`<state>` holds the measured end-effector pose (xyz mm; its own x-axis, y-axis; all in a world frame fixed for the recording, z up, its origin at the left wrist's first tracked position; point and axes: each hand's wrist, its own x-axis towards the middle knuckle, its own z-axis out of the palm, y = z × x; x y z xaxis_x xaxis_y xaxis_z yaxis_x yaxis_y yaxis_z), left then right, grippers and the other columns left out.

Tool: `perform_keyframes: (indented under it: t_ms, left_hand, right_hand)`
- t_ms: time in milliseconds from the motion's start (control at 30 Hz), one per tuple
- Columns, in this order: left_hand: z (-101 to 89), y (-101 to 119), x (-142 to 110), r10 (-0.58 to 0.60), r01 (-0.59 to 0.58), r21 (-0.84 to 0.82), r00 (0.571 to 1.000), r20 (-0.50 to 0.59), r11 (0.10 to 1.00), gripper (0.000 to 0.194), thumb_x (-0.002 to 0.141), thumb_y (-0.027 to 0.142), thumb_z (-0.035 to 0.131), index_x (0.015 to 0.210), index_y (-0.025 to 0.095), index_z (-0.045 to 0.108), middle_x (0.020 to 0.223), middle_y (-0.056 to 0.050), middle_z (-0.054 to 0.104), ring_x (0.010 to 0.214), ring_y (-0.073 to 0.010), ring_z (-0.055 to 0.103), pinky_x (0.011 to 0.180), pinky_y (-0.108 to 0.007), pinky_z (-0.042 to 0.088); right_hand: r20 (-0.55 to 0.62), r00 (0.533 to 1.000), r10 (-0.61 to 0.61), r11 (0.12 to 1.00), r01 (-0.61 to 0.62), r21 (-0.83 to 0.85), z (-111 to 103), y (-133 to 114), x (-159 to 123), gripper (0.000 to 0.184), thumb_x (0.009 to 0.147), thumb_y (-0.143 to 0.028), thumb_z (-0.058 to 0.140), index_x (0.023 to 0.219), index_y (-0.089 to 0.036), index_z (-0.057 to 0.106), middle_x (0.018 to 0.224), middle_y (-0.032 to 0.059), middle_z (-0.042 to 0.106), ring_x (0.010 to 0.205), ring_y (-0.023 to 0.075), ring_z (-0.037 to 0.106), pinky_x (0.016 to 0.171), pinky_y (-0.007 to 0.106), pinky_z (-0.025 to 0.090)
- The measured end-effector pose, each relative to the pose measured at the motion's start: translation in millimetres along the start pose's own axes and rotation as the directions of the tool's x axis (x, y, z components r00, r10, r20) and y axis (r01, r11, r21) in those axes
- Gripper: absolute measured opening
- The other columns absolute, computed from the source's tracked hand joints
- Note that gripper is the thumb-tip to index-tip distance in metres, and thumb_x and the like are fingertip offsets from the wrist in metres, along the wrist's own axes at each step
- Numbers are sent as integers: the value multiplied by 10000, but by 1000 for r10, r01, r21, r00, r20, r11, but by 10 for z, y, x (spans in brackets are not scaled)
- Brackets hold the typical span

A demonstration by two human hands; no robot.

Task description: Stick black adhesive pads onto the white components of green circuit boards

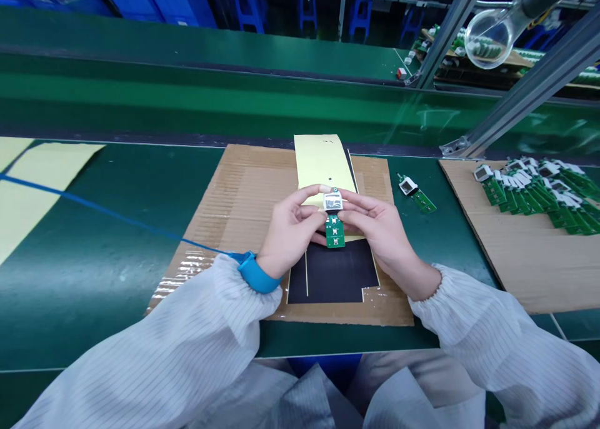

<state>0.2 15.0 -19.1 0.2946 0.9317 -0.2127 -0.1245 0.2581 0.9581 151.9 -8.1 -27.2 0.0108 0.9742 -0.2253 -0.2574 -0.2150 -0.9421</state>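
Forearms point(178, 341) angle inward in my view; left hand point(291, 230) and right hand point(382, 232) pinch a green circuit board point(335, 232) from both sides, above brown cardboard point(253, 194).

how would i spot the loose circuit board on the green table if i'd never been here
On the green table, find the gap between the middle cardboard and the right cardboard. Toward its far end, a small green board with a pale square part lies diagonally. It lies alone, unlike the held board or the overlapping pile.
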Motion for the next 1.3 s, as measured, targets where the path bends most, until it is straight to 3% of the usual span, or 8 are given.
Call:
perform_keyframes:
  t_ms: [133, 367, 533, 667, 900, 1133, 1300]
  left_hand:
    - [5, -2, -5, 11, -11, 14, 1000, 3, 1000, 523, 702, 144, 692, 1208, 128, 558, 736, -12, 674, 634, -124, 647, 493, -182, 571]
    - [2, -41, 20, 60, -60, 17, 998, 3, 998, 454, 707, 144, 697, 1140, 140, 564, 689, 1, 658, 593, -117, 628, 481, -179, 558]
    - [-35, -25, 17, 9, -9, -2, 999, 40, 1000, 520, 718, 196, 737, 1196, 135, 541, 755, -40, 689, 640, -146, 657, 504, -201, 571]
    - [-54, -9, 10, -14, 15, -26, 998, 57, 1000, 536, 746, 249, 738, 1237, 138, 553, 798, -57, 692, 664, -157, 666, 506, -216, 578]
    - [-41, -32, 2, 13, -14, 7, 997, 73, 1000, 658, 743, 263, 750, 1338, 121, 506, 887, -85, 697, 750, -175, 670, 509, -223, 591]
    - [-92, -58, 36, 22, -22, 6, 998, 66, 1000, 718, 729, 278, 766, 1362, 100, 477, 852, -68, 691, 678, -152, 658, 504, -224, 585]
    - [-113, -57, 19, 59, -64, 69, 996, 66, 996, 695, 769, 332, 749, 1377, 134, 476, 802, -48, 686, 653, -130, 644, 549, -193, 560]
  right_hand:
    - [-5, 998, -57, 998, 57, 4, 32, 5, -13, 456, 693, -159, 742, 1143, -214, 693, 1145, 39, 700, 1088, 183, 659, 1008, 378, 540]
    - [-4, 1000, 7, 999, -7, 52, 32, 11, -24, 466, 690, -137, 744, 1146, -213, 690, 1084, 36, 721, 1027, 186, 682, 942, 364, 572]
    - [41, 999, -1, 999, -1, 38, 22, 3, -35, 484, 727, -175, 733, 1203, -224, 660, 1227, 38, 663, 1168, 192, 621, 1012, 367, 538]
    - [45, 999, 4, 1000, -5, 22, 7, -15, -28, 469, 744, -175, 716, 1206, -226, 657, 1227, 36, 663, 1178, 190, 615, 1039, 383, 520]
    - [63, 994, -86, 996, 86, 15, -1, 11, -2, 462, 739, -202, 754, 1192, -221, 667, 1230, 30, 661, 1173, 171, 619, 1076, 345, 494]
    - [108, 993, -39, 999, 35, 37, -28, 12, 38, 422, 788, -195, 706, 1206, -226, 657, 1267, 26, 636, 1209, 156, 597, 1102, 338, 469]
    - [104, 994, -21, 996, 12, 90, 26, 25, 67, 442, 747, -246, 750, 1181, -215, 673, 1235, 38, 654, 1170, 173, 623, 1096, 364, 472]
